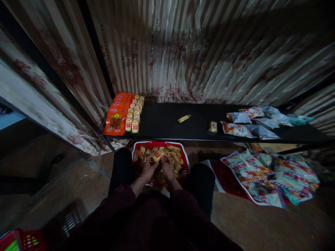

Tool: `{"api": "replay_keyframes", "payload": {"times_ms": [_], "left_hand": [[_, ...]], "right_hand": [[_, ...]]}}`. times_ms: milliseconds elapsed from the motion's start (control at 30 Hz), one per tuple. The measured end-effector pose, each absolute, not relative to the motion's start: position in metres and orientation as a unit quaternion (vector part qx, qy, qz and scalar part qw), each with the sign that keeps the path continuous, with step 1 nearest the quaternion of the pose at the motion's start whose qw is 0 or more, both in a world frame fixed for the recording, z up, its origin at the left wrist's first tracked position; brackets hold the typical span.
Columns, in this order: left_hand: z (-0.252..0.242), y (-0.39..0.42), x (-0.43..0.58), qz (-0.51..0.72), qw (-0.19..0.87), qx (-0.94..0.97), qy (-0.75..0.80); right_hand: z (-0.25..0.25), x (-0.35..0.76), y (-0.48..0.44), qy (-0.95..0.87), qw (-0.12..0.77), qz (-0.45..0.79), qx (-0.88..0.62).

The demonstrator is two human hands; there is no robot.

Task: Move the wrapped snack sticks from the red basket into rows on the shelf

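Observation:
My left hand (148, 168) grips one end of a small yellow wrapped snack packet (158, 155), which has a red and white label. At its other end, the fingers of my right hand (168, 167) are curled in and appear to pinch the wrapper. Both hands are over a red basket with a white rim (186, 157), filled with many similar yellow packets (176, 157). The basket stands between my knees, right below the shelf's front edge.
On the black shelf (162, 118) stand orange snack bags (115, 116) and rows of yellow packets (134, 115) at left. A loose packet (184, 119), another one (213, 127) and white bags (237, 129) lie farther right. Larger bags (251, 169) fill a floor basket.

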State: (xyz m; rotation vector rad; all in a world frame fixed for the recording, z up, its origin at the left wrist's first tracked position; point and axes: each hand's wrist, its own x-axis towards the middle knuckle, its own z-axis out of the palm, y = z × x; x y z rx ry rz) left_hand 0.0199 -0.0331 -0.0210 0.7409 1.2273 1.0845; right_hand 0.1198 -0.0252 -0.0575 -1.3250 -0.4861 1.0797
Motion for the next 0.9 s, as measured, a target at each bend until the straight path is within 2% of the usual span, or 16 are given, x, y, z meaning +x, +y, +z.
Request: {"api": "replay_keyframes", "payload": {"times_ms": [367, 900], "left_hand": [[-0.034, -0.031, 0.023, 0.462, 0.571, 0.374, 0.567], [-0.019, -0.025, 0.023, 0.421, 0.572, 0.358, 0.607]], "right_hand": [[-0.050, 0.116, -0.027, -0.175, 0.645, 0.475, -0.573], [-0.034, 0.115, -0.031, -0.204, 0.640, 0.503, -0.544]]}}
